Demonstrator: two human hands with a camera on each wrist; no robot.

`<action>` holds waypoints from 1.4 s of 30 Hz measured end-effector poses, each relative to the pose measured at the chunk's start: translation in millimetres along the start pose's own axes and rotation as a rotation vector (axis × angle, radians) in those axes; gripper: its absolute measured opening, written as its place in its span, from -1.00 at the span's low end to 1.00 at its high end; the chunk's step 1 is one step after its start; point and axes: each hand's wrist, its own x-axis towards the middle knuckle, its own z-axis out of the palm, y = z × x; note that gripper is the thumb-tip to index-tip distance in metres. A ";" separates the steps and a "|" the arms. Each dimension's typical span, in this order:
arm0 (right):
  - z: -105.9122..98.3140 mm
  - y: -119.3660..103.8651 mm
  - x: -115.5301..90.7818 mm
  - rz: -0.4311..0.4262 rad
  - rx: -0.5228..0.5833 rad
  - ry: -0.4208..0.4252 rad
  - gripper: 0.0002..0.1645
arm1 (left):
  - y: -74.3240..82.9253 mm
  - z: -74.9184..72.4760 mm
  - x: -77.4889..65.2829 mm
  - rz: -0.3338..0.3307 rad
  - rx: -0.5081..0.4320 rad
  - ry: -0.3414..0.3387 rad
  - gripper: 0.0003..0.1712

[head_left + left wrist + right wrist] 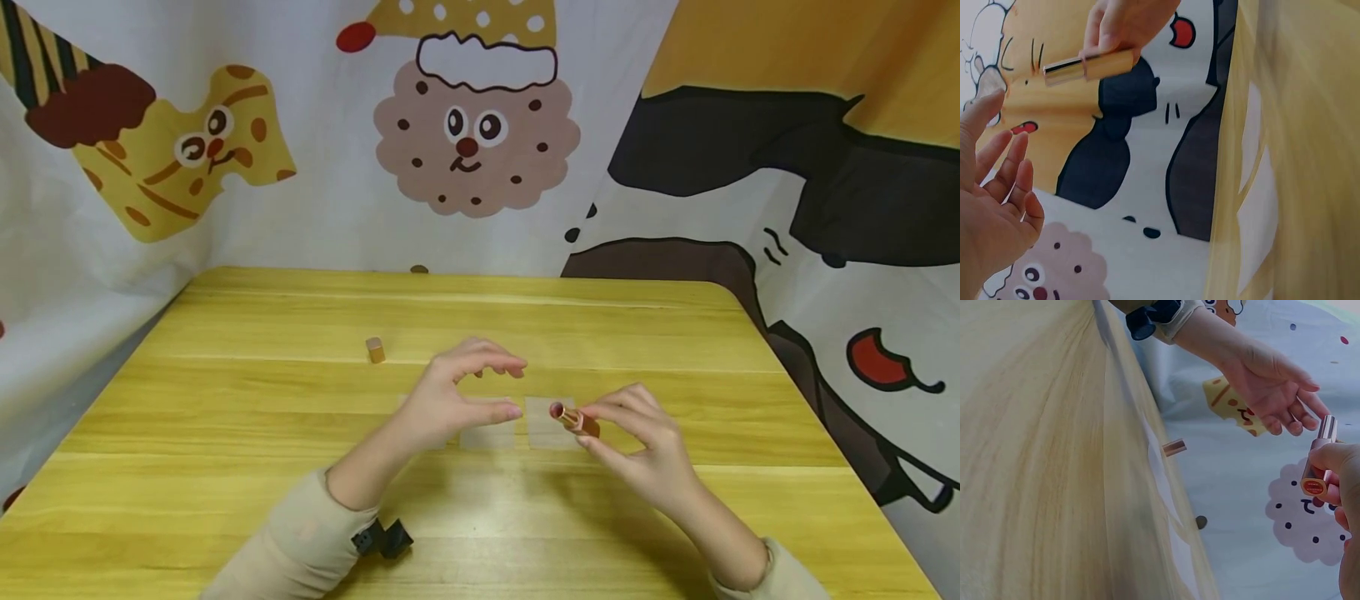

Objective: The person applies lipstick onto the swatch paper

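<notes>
Between thumb and fingers, my right hand pinches an uncapped lipstick above the table, its gold tube end tilted up and to the left. In the right wrist view a red label shows on the base of the lipstick. My left hand hovers to the left of it, thumb and fingers spread apart and holding nothing. The lipstick cap stands on the table farther back and to the left. In the left wrist view the left hand shows relaxed fingers, apart from the lipstick.
Several pale square sheets lie in a row on the wooden table beneath the hands, one sheet near the lipstick. A cartoon-printed curtain hangs behind the table. A small black device is at the left cuff.
</notes>
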 end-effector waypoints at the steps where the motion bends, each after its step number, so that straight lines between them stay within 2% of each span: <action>1: 0.0 0.0 -0.1 -0.001 0.001 -0.002 -0.50 | 0.2 2.1 -0.3 -0.002 -0.004 -0.003 -0.51; 8: 0.5 2.3 -3.5 0.001 0.009 -0.013 -0.51 | -0.8 16.1 -2.9 -0.025 -0.009 -0.036 -0.52; 17: 2.9 2.6 -4.7 -0.011 0.025 -0.011 -0.52 | -5.3 27.9 -5.6 0.008 -0.007 -0.051 -0.51; 22: 4.0 1.7 -4.7 -0.018 0.022 -0.011 -0.52 | -7.4 34.1 -6.8 -0.004 -0.014 -0.054 -0.54; 42: 6.5 -0.6 -6.1 -0.006 0.043 -0.026 -0.54 | -8.7 46.6 -6.6 -0.032 -0.071 -0.026 -0.72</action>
